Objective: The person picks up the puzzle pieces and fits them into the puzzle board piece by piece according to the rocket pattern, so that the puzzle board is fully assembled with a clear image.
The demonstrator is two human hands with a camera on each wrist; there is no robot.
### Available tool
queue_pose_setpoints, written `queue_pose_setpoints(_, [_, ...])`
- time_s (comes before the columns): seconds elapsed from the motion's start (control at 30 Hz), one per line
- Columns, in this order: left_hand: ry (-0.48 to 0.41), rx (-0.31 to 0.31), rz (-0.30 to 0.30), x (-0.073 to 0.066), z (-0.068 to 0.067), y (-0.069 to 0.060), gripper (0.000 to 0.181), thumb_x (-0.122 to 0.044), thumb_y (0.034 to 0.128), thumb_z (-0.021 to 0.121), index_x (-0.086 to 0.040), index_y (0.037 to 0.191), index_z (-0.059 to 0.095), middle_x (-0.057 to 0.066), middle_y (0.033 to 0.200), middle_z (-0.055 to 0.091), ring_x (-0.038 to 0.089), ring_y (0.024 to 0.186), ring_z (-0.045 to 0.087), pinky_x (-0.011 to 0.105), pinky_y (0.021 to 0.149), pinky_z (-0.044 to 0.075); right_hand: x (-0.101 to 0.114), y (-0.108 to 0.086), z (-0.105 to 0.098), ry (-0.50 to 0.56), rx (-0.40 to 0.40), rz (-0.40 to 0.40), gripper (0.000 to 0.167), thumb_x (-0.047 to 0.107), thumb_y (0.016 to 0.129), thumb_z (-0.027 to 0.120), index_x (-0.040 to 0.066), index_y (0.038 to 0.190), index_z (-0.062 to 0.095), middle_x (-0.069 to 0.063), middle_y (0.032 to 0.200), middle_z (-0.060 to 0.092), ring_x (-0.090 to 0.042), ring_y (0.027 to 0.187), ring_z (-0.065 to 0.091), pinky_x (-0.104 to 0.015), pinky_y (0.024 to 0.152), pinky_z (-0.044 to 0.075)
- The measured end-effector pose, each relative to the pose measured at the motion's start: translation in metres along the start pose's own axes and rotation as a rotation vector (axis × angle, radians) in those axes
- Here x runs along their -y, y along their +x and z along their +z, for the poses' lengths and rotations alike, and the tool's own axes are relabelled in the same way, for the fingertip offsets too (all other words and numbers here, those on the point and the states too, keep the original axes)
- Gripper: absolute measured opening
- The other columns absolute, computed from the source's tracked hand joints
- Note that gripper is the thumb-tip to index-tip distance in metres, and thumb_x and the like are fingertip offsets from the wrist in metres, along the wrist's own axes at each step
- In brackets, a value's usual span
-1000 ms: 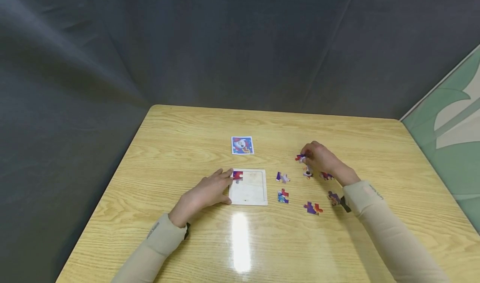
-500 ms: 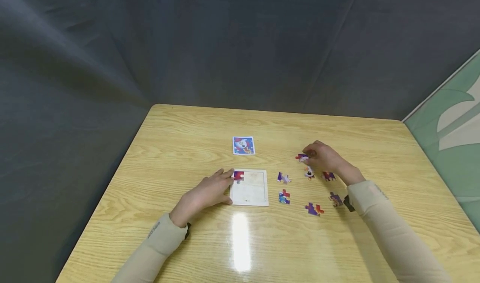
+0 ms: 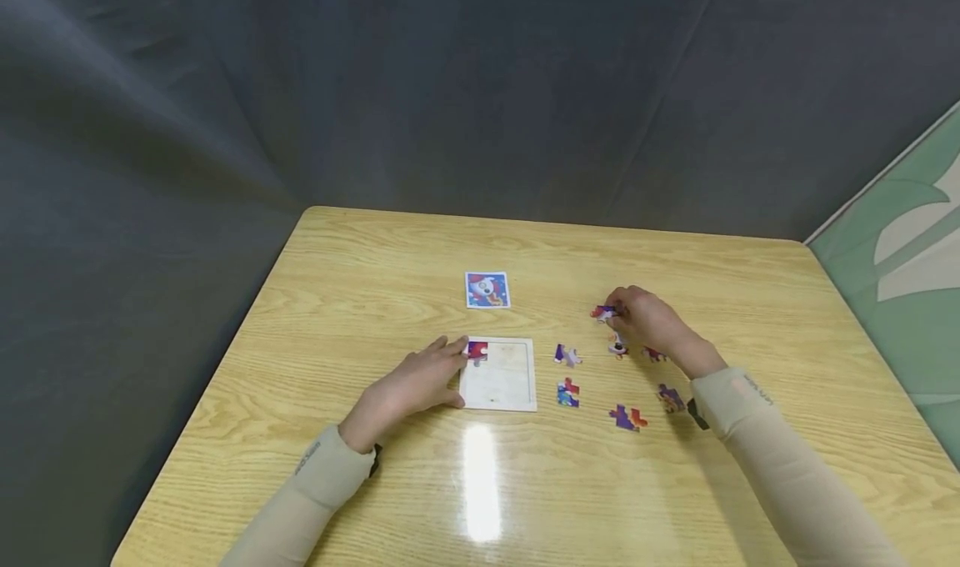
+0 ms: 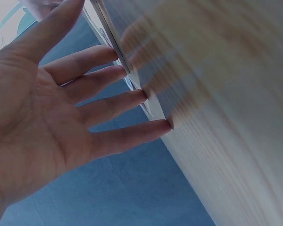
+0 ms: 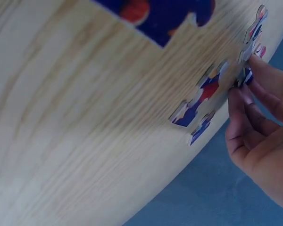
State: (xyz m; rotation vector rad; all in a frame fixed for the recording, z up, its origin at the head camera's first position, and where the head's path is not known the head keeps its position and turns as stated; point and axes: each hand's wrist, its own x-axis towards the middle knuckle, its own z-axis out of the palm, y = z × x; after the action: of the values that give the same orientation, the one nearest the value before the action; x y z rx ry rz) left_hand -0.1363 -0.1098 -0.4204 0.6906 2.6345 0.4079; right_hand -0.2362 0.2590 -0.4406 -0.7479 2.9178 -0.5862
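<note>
My left hand (image 3: pixel 411 381) rests at the left side of a white square puzzle board (image 3: pixel 498 383), with its thumb at the near corner. One red and purple puzzle piece sits in the board's upper left corner, partly under the fingertips. The left wrist view shows the fingers of the left hand (image 4: pixel 61 113) spread and fairly straight, their tips down at the table. Off to the right, my right hand (image 3: pixel 648 321) pinches a red, purple and white puzzle piece (image 3: pixel 602 313) between thumb and fingers. In the right wrist view, the right hand (image 5: pixel 264 127) partly covers that piece.
A small picture card (image 3: pixel 487 290) lies beyond the board. Several loose jigsaw pieces are scattered right of the board, among them a white and purple piece (image 3: pixel 567 355), a blue and red piece (image 3: pixel 567 393) and a purple and orange piece (image 3: pixel 628 418). A dark curtain (image 3: pixel 480 92) hangs behind the table.
The right hand shifts only slightly over its puzzle piece. The left hand stays at the board. The whole head view has drifted a little.
</note>
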Motion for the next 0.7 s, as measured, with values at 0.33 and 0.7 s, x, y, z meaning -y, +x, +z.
queue_pose_setpoints(0.33, [0.009,0.009,0.017,-0.003,0.002,0.006,0.056,-0.031,0.0842,0.074,-0.005,0.130,0.057,0.013,0.156,0.025,0.041,0.141,0.024,0.071,0.099,0.034,0.004,-0.001,0.003,-0.006,-0.048,-0.024,0.026,0.004,0.084,0.069,-0.008,0.107,0.065,-0.013,0.088,0.063,-0.018,0.071,0.057,-0.035,0.063,0.053])
queue_pose_setpoints(0.7, [0.014,0.008,0.004,-0.001,0.000,0.005,0.062,-0.031,0.0849,0.073,-0.003,0.136,0.052,0.012,0.157,0.024,0.041,0.142,0.022,0.069,0.100,0.034,0.097,0.016,0.024,0.073,-0.087,-0.189,0.026,0.012,0.082,0.075,-0.001,0.104,0.069,-0.008,0.090,0.067,-0.015,0.076,0.062,-0.030,0.065,0.055])
